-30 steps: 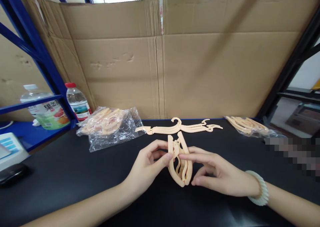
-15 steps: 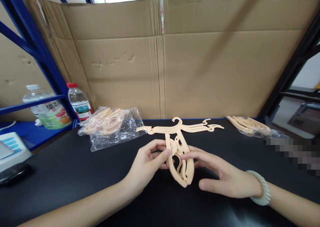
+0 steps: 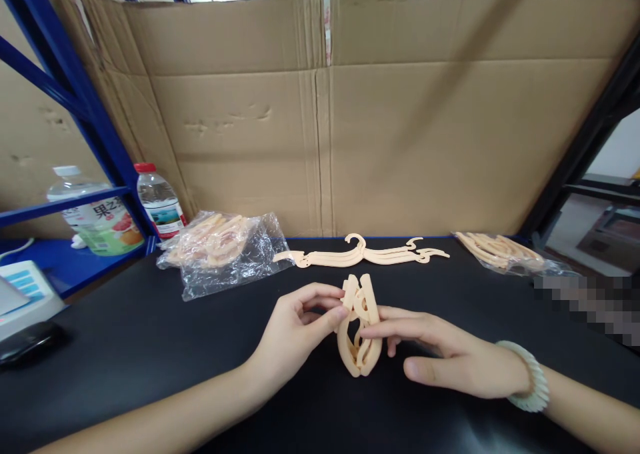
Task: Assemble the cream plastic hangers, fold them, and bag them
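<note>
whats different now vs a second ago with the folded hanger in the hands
The peach plastic folding hanger has been squeezed narrower: its two arms, spread apart half a second ago, are now pressed together, and it sits a little lower and more upright. The left hand and right hand still pinch it from either side. The flat opened hangers, both clear plastic bags of hangers and the red-capped bottle have not moved.

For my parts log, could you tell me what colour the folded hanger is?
Pale peach folded hanger, clearest in the head view.
</note>
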The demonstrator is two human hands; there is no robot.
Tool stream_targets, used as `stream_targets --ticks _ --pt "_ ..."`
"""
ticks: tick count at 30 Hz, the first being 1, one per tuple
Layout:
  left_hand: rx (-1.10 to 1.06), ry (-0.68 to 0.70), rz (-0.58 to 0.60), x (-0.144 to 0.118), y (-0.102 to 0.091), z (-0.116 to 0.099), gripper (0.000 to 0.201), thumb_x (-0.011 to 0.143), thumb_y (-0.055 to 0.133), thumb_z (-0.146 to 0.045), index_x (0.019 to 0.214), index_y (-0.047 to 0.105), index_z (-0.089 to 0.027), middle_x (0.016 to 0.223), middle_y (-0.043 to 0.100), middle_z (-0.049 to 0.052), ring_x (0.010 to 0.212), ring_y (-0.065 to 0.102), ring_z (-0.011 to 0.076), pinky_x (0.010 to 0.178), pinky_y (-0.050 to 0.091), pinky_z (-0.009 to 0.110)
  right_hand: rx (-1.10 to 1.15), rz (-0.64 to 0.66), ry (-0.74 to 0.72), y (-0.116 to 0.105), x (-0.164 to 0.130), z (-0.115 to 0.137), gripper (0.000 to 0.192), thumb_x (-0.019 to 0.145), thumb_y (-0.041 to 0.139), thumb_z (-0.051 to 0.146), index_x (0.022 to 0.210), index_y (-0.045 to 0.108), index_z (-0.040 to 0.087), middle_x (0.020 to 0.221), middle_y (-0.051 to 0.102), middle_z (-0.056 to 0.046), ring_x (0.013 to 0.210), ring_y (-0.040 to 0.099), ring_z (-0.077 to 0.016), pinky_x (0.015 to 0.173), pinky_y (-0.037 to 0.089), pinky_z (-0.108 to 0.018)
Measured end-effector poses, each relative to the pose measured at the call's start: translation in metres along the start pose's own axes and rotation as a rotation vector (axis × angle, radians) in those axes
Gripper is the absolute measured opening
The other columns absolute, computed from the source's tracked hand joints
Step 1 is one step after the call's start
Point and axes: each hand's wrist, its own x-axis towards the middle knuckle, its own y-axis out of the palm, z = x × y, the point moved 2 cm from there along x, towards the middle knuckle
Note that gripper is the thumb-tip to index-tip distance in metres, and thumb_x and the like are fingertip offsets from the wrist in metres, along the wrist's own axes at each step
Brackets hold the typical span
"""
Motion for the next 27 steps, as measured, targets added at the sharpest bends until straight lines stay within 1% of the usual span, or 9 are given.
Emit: stream_targets --ticks 4,6,8,10,13,16,20,23,27 --pt "0.125 0.048 -0.016 -0.001 -0.002 -0.001 0.034 0.085 0.063 -0.033 0.116 0.063 -0.019 0.109 0.069 0.011 0.099 0.066 0.0248 0.077 0.057 0.033 0.161 -0.090 0.071 -0.008 -0.002 -0.006 0.039 0.092 0.058 0.035 0.130 0.059 0.031 0.148 0.042 -0.007 0.119 0.055 -0.0219 0.093 0.048 -0.034" --pt "0.318 0.160 -0.014 -0.004 -0.004 -0.001 0.038 0.086 0.060 -0.031 0.123 0.059 -0.023 0.128 0.060 0.012 0.114 0.059 0.0272 0.088 0.055 0.038 0.196 -0.197 0.123 -0.017 -0.003 -0.011 0.037 0.090 0.059 0.038 0.126 0.063 0.027 0.135 0.055 -0.009 0.103 0.062 -0.0196 0.085 0.051 -0.033" --pt "0.542 0.272 0.095 -0.008 -0.004 -0.001 0.042 0.086 0.060 -0.029 0.128 0.057 -0.026 0.142 0.049 0.010 0.128 0.048 0.0288 0.104 0.045 0.044 0.165 -0.289 0.216 -0.025 -0.004 -0.019 0.041 0.089 0.060 0.042 0.125 0.064 0.022 0.110 0.067 -0.009 0.085 0.064 -0.0177 0.078 0.052 -0.033" --pt "0.722 0.327 0.272 -0.013 -0.002 0.001 0.048 0.087 0.060 -0.032 0.134 0.052 -0.027 0.149 0.042 0.009 0.137 0.038 0.0294 0.113 0.034 0.048 0.078 -0.325 0.323 -0.032 -0.005 -0.027 0.047 0.087 0.059 0.046 0.125 0.063 0.018 0.100 0.069 -0.009 0.084 0.063 -0.0194 0.078 0.052 -0.036" --pt "0.891 0.324 0.512 -0.020 0.002 0.003 0.061 0.090 0.056 -0.040 0.147 0.035 -0.029 0.156 0.030 0.006 0.143 0.026 0.0318 0.115 0.026 0.055 -0.135 -0.330 0.374 -0.036 -0.006 -0.034 0.047 0.089 0.054 0.051 0.122 0.064 0.019 0.118 0.065 -0.011 0.103 0.060 -0.0248 0.091 0.048 -0.040" --pt "0.991 0.296 0.644 -0.023 0.004 0.003 0.067 0.093 0.049 -0.046 0.152 0.020 -0.031 0.160 0.018 0.003 0.146 0.013 0.0339 0.115 0.017 0.061 -0.326 -0.292 0.307 -0.033 -0.006 -0.032 0.045 0.096 0.042 0.049 0.127 0.061 0.023 0.119 0.061 -0.009 0.109 0.056 -0.0235 0.100 0.043 -0.042" --pt "1.034 0.271 0.667 -0.024 0.005 0.002 0.068 0.095 0.045 -0.048 0.153 0.013 -0.031 0.160 0.013 0.004 0.146 0.008 0.0338 0.115 0.017 0.061 -0.562 -0.164 0.229 -0.026 -0.008 -0.026 0.046 0.097 0.041 0.046 0.137 0.049 0.025 0.110 0.057 -0.008 0.105 0.053 -0.0215 0.099 0.042 -0.042" --pt "1.025 0.280 0.636 -0.023 0.003 0.004 0.068 0.094 0.048 -0.047 0.152 0.015 -0.032 0.160 0.014 0.006 0.145 0.010 0.0351 0.114 0.019 0.062 -0.715 -0.101 0.205 -0.023 -0.009 -0.024 0.044 0.096 0.045 0.046 0.134 0.052 0.025 0.111 0.053 -0.009 0.103 0.051 -0.0221 0.096 0.043 -0.043" --pt "1.024 0.301 0.595 -0.021 0.000 0.007 0.067 0.094 0.049 -0.046 0.152 0.018 -0.032 0.159 0.015 0.007 0.146 0.012 0.0346 0.114 0.020 0.062 -0.801 -0.069 0.182 -0.020 -0.008 -0.023 0.045 0.095 0.047 0.047 0.133 0.053 0.024 0.114 0.051 -0.010 0.105 0.050 -0.0230 0.095 0.043 -0.043"
